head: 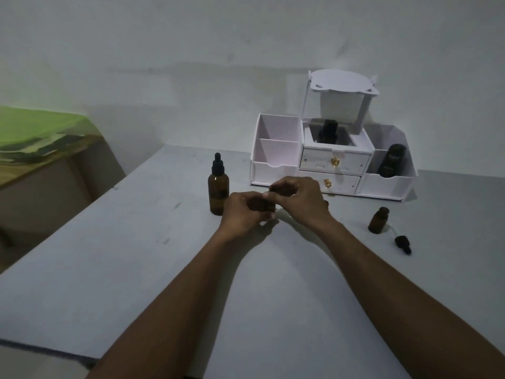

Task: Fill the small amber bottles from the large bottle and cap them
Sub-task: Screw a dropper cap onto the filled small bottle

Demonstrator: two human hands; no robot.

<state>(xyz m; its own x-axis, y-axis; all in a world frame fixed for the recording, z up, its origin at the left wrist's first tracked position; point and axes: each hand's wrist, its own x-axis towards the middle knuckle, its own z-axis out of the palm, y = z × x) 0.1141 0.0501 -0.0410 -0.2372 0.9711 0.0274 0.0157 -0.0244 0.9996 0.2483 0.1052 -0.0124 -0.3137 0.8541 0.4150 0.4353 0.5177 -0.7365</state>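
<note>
The large amber bottle (218, 191) with a black dropper cap stands upright on the grey table (136, 269), just left of my hands. My left hand (244, 213) is wrapped around a small amber bottle (261, 205), mostly hidden by my fingers. My right hand (299, 196) pinches the black cap (272, 189) at the top of that bottle. Another small amber bottle (378, 220) stands uncapped at the right. Its black dropper cap (403, 243) lies on the table beside it.
A white desk organiser (278, 166) with two drawers stands at the back of the table. It holds a dark bottle (328, 132) in the middle compartment and a black bottle (390, 160) on the right. A table with a green cover (35, 132) is at the left.
</note>
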